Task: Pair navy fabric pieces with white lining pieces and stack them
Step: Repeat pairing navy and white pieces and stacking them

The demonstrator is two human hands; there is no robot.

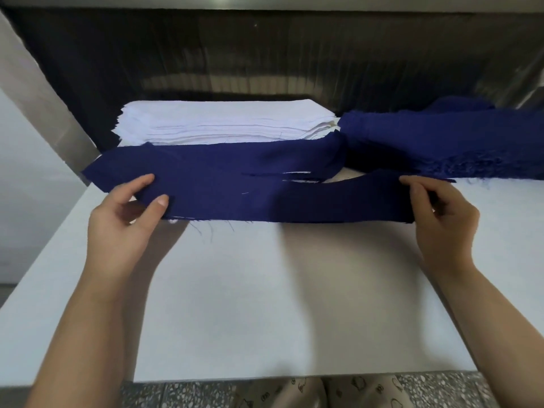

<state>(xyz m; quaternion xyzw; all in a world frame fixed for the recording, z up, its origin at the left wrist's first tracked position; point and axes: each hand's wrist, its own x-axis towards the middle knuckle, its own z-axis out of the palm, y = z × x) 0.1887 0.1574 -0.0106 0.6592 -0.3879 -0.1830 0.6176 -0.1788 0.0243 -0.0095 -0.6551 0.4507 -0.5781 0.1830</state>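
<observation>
Left hand (129, 213) and right hand (441, 213) pinch the ends of a navy strip (279, 201); white lining stack (223, 125) at eleven o'clock and navy pile (441, 139) at two look mostly unpaired.

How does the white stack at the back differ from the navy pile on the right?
White stack: pale, flat, edges fairly squared; navy pile: dark blue, rumpled, frayed along its near edge. The white stack sits within the frame, back centre-left; the navy pile runs off the right edge. Both rest on the table, behind the navy strip that the left hand and right hand hold.
</observation>
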